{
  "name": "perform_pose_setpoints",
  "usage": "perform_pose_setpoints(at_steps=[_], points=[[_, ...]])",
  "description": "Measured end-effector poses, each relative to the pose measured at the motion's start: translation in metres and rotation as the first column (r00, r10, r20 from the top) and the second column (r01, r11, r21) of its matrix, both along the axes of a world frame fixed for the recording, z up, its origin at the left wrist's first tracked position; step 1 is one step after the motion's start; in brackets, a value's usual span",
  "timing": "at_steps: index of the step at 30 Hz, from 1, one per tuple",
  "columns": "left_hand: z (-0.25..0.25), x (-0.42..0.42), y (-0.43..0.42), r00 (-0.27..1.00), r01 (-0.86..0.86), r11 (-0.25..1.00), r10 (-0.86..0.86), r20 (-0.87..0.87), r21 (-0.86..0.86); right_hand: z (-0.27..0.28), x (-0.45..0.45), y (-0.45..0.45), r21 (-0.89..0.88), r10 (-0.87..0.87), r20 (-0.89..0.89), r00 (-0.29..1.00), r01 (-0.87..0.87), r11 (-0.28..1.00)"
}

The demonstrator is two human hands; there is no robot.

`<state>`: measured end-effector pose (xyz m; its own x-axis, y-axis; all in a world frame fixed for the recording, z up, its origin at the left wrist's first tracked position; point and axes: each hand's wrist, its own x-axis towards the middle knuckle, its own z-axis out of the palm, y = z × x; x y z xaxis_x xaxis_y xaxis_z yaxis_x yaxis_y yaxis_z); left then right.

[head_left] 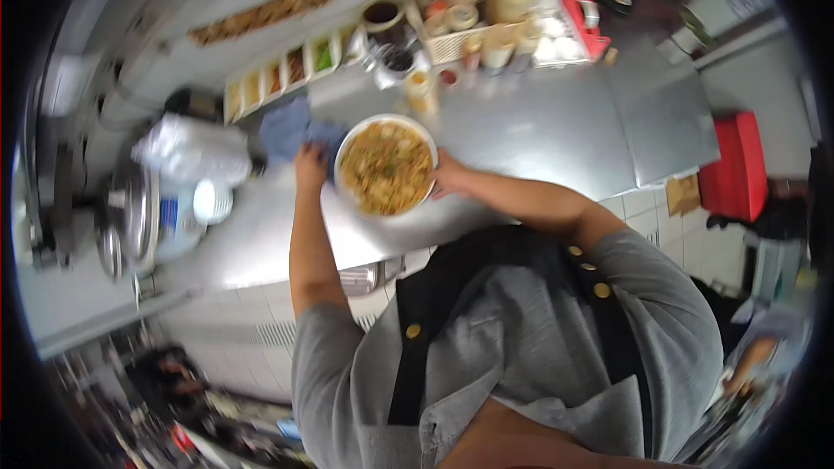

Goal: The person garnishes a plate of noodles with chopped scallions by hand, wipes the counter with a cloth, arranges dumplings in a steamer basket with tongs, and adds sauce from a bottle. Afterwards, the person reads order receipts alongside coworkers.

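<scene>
Well, a steel counter [539, 126] stretches widest, with a row of food compartments [287, 72] along its back. Over its front part is the round white bowl [388, 117], filled with yellow-brown food [387, 167]; whether it rests or is lifted, I cannot tell. Just left lies a crumpled blue cloth [289, 128]. The right hand [448, 175] has its fingers clamped on the bowl's right side; the left hand [310, 159] touches the cloth, its blurred fingers unreadable.
</scene>
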<state>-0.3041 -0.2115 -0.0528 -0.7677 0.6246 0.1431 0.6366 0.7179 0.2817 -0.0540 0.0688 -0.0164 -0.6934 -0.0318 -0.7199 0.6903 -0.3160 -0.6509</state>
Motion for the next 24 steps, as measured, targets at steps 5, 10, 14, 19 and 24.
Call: perform_pose_setpoints(at_steps=[5,10,14,19,24], points=[[0.024,0.045,-0.015,0.956,-0.287,0.956,0.283,0.074,0.061,-0.017,0.021,0.018,-0.009,-0.064,-0.107,0.992,0.063,0.998],[0.007,0.080,-0.044,0.924,-0.379,0.918,0.367,0.105,0.122,-0.019,0.095,0.081,-0.019,-0.098,-0.158,0.983,0.096,0.995],[0.014,0.143,-0.017,0.948,-0.318,0.948,0.318,-0.027,0.012,0.004,0.165,0.150,-0.009,-0.158,-0.181,0.971,0.159,0.987],[0.022,0.238,0.065,0.920,-0.390,0.913,0.380,-0.095,-0.119,0.007,0.234,0.241,0.008,-0.213,-0.250,0.945,0.222,0.975],[0.026,0.273,0.141,0.946,-0.323,0.932,0.320,-0.043,-0.165,0.000,0.286,0.317,-0.039,-0.404,-0.156,0.901,0.403,0.914]])
